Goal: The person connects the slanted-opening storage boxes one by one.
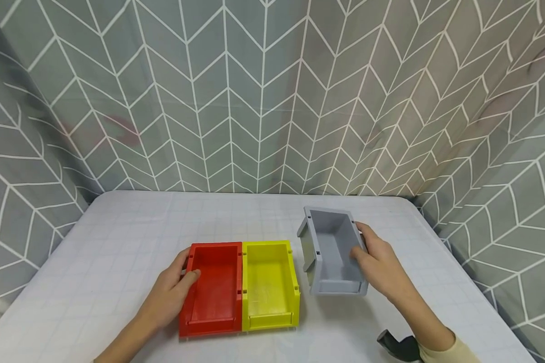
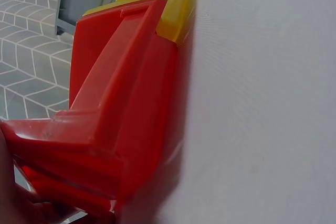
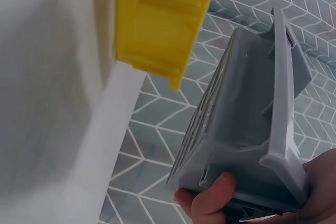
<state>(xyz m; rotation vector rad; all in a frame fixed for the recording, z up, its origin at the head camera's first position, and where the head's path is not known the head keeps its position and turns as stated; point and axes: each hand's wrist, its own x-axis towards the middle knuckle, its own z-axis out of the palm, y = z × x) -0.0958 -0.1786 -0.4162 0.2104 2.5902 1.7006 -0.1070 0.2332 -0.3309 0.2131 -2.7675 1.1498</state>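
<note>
A red bin (image 1: 215, 287) and a yellow bin (image 1: 268, 282) stand side by side on the table, their long walls together. My left hand (image 1: 170, 290) grips the red bin's left wall, thumb over the rim and fingers outside. To the right, my right hand (image 1: 381, 259) holds a grey bin (image 1: 333, 247) by its right wall, the thumb inside. That grey bin is raised off the table, slightly tilted, with a gap between it and the yellow bin. In the right wrist view, fingers (image 3: 212, 200) curl against the grey bin's side.
A white cloth with faint grid lines covers the table (image 1: 95, 272). Behind it and along both sides hangs a grey curtain (image 1: 245, 101) with white chevron lines. A black curved object (image 1: 399, 347) lies by the right sleeve (image 1: 449, 350).
</note>
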